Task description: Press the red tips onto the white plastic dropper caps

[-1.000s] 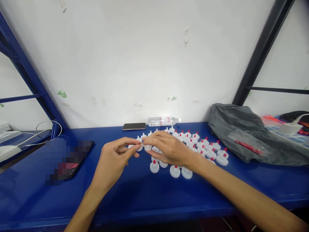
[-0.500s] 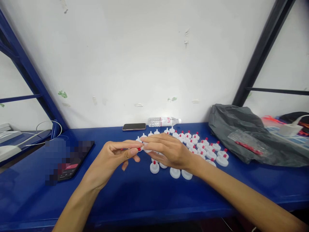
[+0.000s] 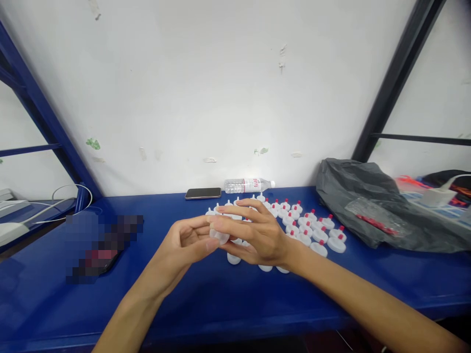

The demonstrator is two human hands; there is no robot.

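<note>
Between my two hands, above the blue table, is a translucent white cap [image 3: 220, 237]. My left hand [image 3: 187, 245] pinches it from the left with thumb and fingers. From the right, my right hand [image 3: 253, 233] closes its fingertips on the same cap, its fingers covering the top. Whether a red tip is on this cap is hidden. Behind and to the right stand several white caps with red tips [image 3: 319, 248]. Some white caps with plain spouts [image 3: 237, 203] stand behind my fingers.
A phone [image 3: 203, 193] and a clear plastic bottle [image 3: 250, 185] lie along the wall. At the right, a grey plastic bag [image 3: 342, 196] carries a clear bag of red pieces [image 3: 379, 224]. A partly blurred dark device [image 3: 106, 262] lies at the left on the blue table [image 3: 206, 309].
The small red piece seen at my left fingertips is out of sight. My left hand has turned and moved slightly right, and the held white cap now shows between both hands.
</note>
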